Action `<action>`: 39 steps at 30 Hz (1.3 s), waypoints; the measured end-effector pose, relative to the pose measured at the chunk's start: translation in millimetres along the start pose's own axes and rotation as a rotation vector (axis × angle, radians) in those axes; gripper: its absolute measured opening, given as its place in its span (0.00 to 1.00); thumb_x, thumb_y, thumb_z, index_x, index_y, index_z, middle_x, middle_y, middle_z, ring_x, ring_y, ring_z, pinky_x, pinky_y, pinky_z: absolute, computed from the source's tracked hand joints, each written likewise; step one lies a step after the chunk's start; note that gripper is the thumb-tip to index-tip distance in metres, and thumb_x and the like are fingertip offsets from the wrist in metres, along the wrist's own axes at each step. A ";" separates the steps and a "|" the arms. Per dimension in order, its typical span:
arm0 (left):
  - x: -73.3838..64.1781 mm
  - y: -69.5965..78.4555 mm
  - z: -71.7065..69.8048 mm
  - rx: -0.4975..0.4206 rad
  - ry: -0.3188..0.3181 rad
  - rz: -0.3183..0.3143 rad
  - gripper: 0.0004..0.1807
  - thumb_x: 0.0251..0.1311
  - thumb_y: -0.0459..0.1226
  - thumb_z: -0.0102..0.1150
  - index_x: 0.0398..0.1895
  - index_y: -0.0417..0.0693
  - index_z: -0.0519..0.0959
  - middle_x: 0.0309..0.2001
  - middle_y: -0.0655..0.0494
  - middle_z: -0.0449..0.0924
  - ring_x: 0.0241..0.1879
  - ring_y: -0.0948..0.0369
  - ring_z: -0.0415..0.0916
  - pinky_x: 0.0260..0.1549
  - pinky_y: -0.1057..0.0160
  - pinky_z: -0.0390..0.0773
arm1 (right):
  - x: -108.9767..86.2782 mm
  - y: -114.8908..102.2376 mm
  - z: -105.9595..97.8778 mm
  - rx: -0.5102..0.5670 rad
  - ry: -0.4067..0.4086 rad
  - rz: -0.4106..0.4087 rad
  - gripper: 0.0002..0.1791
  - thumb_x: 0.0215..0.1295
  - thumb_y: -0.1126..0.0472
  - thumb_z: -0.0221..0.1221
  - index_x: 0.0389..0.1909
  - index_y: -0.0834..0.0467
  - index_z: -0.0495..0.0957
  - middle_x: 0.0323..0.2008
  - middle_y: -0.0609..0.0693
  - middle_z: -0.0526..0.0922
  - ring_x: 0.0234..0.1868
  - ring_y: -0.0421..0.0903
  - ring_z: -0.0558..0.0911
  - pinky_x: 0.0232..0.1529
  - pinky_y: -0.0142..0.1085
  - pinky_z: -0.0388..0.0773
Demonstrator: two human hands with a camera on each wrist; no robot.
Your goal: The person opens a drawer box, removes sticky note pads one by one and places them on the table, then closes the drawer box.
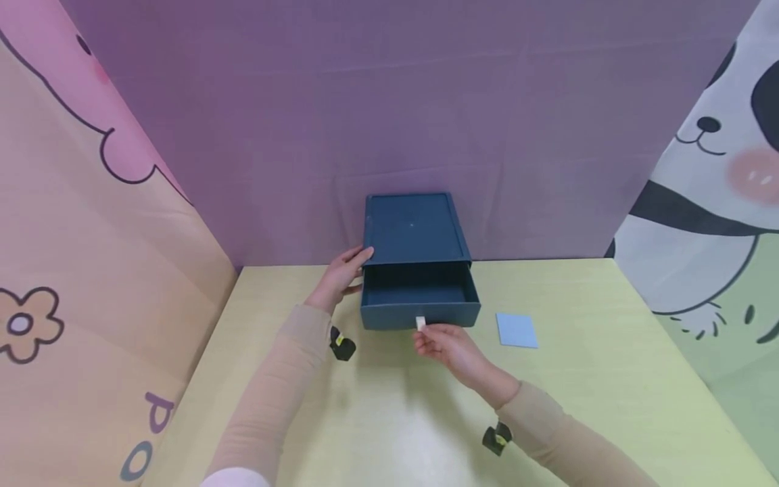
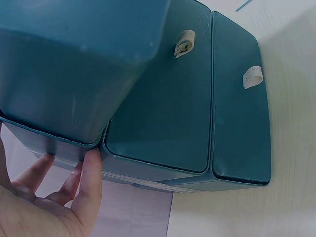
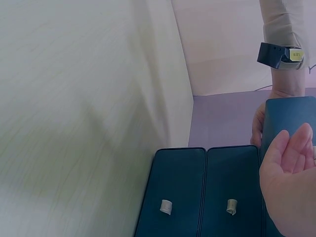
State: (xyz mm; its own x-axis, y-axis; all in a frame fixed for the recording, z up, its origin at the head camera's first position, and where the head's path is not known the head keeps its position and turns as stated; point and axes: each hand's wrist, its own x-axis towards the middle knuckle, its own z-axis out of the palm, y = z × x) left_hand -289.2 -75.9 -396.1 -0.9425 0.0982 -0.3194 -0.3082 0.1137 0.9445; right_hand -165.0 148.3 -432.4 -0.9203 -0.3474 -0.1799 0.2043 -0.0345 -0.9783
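A dark blue drawer cabinet (image 1: 415, 228) stands against the purple backdrop. Its top drawer (image 1: 389, 317) is pulled partway out, so part of its inside shows. My right hand (image 1: 455, 348) pinches the small white pull tab (image 1: 420, 322) on the front of that drawer. In the right wrist view the same hand (image 3: 290, 185) is beside the drawer, which hides the tab. With its thumb near the top edge, my left hand (image 1: 342, 276) rests on the cabinet's left side. Its extended fingers (image 2: 90, 185) touch that side just below the pulled-out drawer in the left wrist view.
Two lower drawers, the middle one (image 2: 160, 113) and the bottom one (image 2: 242, 118), sit closed, each with a pale loop tab. A light blue square of paper (image 1: 517, 331) lies on the pale wooden table (image 1: 584, 379), right of the cabinet. Printed cloth panels flank the table.
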 end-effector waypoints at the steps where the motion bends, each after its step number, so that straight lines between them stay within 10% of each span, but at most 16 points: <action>1: -0.7 0.1 0.0 -0.001 0.000 0.000 0.37 0.62 0.56 0.54 0.72 0.60 0.58 0.72 0.53 0.56 0.66 0.50 0.60 0.61 0.48 0.68 | 0.2 -0.3 0.0 0.001 0.001 0.002 0.19 0.72 0.62 0.47 0.47 0.78 0.72 0.29 0.42 0.81 0.32 0.37 0.79 0.44 0.28 0.79; 39: -1.3 -0.9 0.9 -0.002 0.004 -0.007 0.37 0.62 0.57 0.54 0.73 0.60 0.57 0.72 0.54 0.55 0.67 0.50 0.60 0.62 0.48 0.67 | 13.0 -4.3 -0.2 0.066 0.069 -0.005 0.17 0.72 0.63 0.47 0.46 0.75 0.74 0.28 0.43 0.81 0.31 0.37 0.78 0.42 0.27 0.79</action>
State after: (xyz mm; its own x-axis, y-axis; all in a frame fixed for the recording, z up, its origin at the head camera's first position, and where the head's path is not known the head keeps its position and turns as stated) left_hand -287.5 -75.2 -396.6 -0.9409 0.0934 -0.3255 -0.3149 0.1124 0.9425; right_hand -177.9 144.0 -430.6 -0.9417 -0.2819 -0.1835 0.2186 -0.0983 -0.9709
